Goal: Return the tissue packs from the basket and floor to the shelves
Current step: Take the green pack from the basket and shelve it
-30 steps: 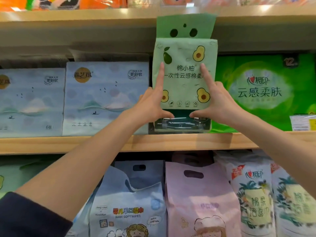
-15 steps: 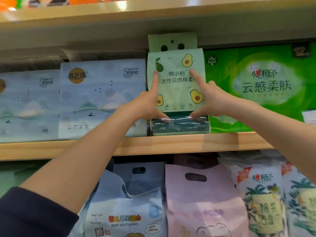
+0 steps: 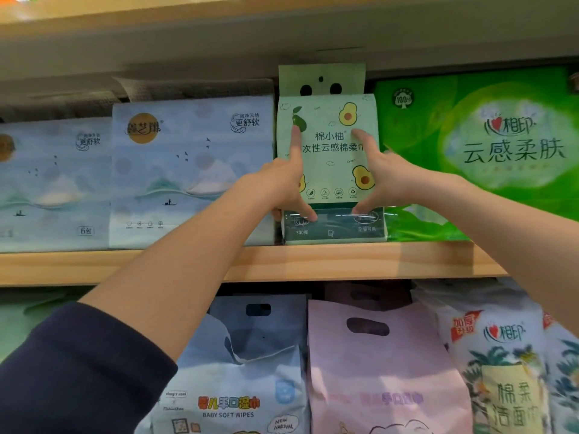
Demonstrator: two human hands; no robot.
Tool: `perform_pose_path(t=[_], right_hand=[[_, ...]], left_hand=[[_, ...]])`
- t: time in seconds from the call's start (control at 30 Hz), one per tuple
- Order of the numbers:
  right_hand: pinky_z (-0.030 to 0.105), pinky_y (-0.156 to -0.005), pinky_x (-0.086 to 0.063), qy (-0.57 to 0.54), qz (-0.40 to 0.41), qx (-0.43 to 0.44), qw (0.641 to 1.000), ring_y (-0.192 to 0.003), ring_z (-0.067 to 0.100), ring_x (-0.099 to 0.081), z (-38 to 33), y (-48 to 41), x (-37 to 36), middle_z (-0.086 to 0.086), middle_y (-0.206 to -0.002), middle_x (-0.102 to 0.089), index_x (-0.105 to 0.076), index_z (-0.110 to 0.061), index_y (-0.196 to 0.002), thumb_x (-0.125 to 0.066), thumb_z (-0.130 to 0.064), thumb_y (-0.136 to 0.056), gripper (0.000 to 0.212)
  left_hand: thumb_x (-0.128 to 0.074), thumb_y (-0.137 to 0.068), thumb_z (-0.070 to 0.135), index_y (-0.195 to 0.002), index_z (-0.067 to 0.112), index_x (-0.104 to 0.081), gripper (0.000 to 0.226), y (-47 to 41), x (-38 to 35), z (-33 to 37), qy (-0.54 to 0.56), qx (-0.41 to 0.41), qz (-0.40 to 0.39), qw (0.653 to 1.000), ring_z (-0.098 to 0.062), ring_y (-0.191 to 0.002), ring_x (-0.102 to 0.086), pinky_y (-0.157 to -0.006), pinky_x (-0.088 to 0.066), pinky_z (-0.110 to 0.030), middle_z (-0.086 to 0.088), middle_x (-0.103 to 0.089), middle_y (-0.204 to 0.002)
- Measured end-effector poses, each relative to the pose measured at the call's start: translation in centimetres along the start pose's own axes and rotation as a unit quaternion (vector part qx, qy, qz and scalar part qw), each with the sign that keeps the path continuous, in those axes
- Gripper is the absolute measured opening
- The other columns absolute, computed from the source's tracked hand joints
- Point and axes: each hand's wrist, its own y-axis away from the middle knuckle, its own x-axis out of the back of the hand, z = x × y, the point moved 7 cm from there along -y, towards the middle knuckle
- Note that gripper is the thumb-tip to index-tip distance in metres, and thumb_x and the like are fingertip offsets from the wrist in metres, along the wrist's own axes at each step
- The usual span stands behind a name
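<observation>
A pale green tissue pack (image 3: 329, 158) printed with avocados stands upright on the wooden shelf (image 3: 344, 261), in the gap between a light blue pack and a bright green one. Its base is dark green and its top flap reaches up close to the shelf above. My left hand (image 3: 279, 186) and my right hand (image 3: 385, 177) press flat on its front. On each hand the index finger points up and the thumb lies along the bottom band, framing the pack without closing around it. No basket or floor is in view.
Two light blue packs (image 3: 191, 170) fill the shelf to the left and a big bright green pack (image 3: 488, 151) fills the right. On the shelf below stand baby wipes (image 3: 238, 371), a pink bag (image 3: 382, 371) and a floral white pack (image 3: 501, 371). Another shelf board (image 3: 282, 23) runs overhead.
The avocado pack has gone further back into the gap between its neighbours, and both hands have followed it in the same pose. The view has tilted slightly.
</observation>
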Motion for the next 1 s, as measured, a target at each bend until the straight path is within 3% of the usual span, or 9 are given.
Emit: perform_pose_path(t=[0.07,0.2,0.3,0.47,0.67,0.73,0.8,0.9,1.0], right_hand=[[0.051,-0.102,-0.037,0.000,-0.002,0.000,1.000,-0.122,0.043,-0.039,0.0,-0.1,-0.1,0.029,-0.134,-0.037,0.016,-0.039,-0.139,-0.086,-0.028,-0.055,0.133],[0.046,-0.098,-0.039,0.007,-0.008,-0.007,1.000,-0.116,0.044,-0.045,-0.3,-0.2,-0.3,0.033,-0.135,-0.033,0.017,-0.033,-0.142,-0.085,-0.024,-0.059,0.131],[0.044,-0.095,-0.040,0.010,0.001,-0.012,1.000,-0.115,0.044,-0.045,-0.5,-0.3,-0.3,0.032,-0.134,-0.034,0.015,-0.032,-0.142,-0.084,-0.021,-0.060,0.129],[0.042,-0.088,-0.042,0.015,-0.003,-0.014,1.000,-0.108,0.042,-0.048,-0.6,-0.3,-0.5,0.029,-0.131,-0.036,0.012,-0.031,-0.143,-0.082,-0.016,-0.063,0.124],[0.040,-0.082,-0.045,0.022,0.006,-0.025,0.999,-0.097,0.037,-0.049,-0.7,0.5,0.1,0.025,-0.127,-0.044,0.001,-0.026,-0.144,-0.081,-0.012,-0.065,0.115],[0.037,-0.079,-0.044,0.026,0.010,-0.028,0.999,-0.094,0.033,-0.047,-0.9,0.9,0.6,0.025,-0.127,-0.045,-0.007,-0.022,-0.144,-0.079,-0.015,-0.068,0.105],[0.040,-0.087,-0.043,0.032,0.019,-0.029,0.999,-0.107,0.035,-0.047,-1.2,1.4,1.2,0.023,-0.131,-0.044,-0.017,-0.016,-0.143,-0.078,-0.023,-0.069,0.096],[0.042,-0.098,-0.038,0.047,0.023,-0.038,0.998,-0.124,0.036,-0.040,-2.1,2.8,2.1,0.017,-0.140,-0.040,-0.031,-0.011,-0.140,-0.072,-0.029,-0.074,0.079],[0.041,-0.096,-0.039,0.036,0.035,-0.046,0.998,-0.121,0.035,-0.044,-3.6,4.9,3.4,0.016,-0.138,-0.042,-0.041,-0.009,-0.134,-0.067,-0.030,-0.079,0.064]], left_hand=[[-0.081,-0.067,0.031,-0.135,0.026,0.037,0.137,-0.2,-0.1,0.0,-0.015,0.008,0.002,1.000,-0.020,-0.054,-0.059,-0.052,-0.047,-0.030,-0.010,-0.041,-0.100],[-0.082,-0.066,0.027,-0.137,0.023,0.036,0.137,-0.6,-0.4,0.0,-0.015,0.026,-0.003,1.000,-0.022,-0.051,-0.059,-0.061,-0.053,-0.037,-0.016,-0.051,-0.112],[-0.082,-0.065,0.027,-0.138,0.017,0.034,0.137,-0.8,-0.3,0.2,-0.039,0.022,0.008,0.999,-0.025,-0.064,-0.053,-0.062,-0.047,-0.035,-0.020,-0.050,-0.123],[-0.081,-0.067,0.033,-0.138,0.011,0.033,0.136,-1.1,-0.6,0.3,-0.106,0.044,0.005,0.993,-0.025,-0.062,-0.051,-0.069,-0.046,-0.037,-0.021,-0.056,-0.121],[-0.080,-0.067,0.035,-0.141,0.013,0.027,0.132,-0.6,-0.1,0.2,-0.113,0.045,0.015,0.992,-0.036,-0.098,-0.062,-0.084,-0.052,-0.042,-0.019,-0.053,-0.123],[-0.080,-0.067,0.036,-0.145,0.014,0.019,0.127,-0.1,0.6,0.1,-0.112,0.036,0.023,0.993,-0.036,-0.098,-0.063,-0.085,-0.053,-0.044,-0.018,-0.052,-0.125],[-0.079,-0.068,0.038,-0.148,0.013,0.004,0.118,0.8,1.6,0.2,-0.118,0.016,0.045,0.992,-0.035,-0.101,-0.061,-0.086,-0.052,-0.044,-0.018,-0.048,-0.129],[-0.073,-0.073,0.042,-0.144,0.013,-0.021,0.092,2.6,3.1,0.2,-0.137,-0.011,0.072,0.988,-0.036,-0.110,-0.054,-0.093,-0.046,-0.043,-0.017,-0.046,-0.133],[-0.060,-0.084,0.044,-0.135,0.014,-0.039,0.063,5.0,4.3,-0.3,-0.148,-0.030,0.088,0.985,-0.035,-0.121,-0.045,-0.086,-0.039,-0.040,-0.013,-0.047,-0.134]])
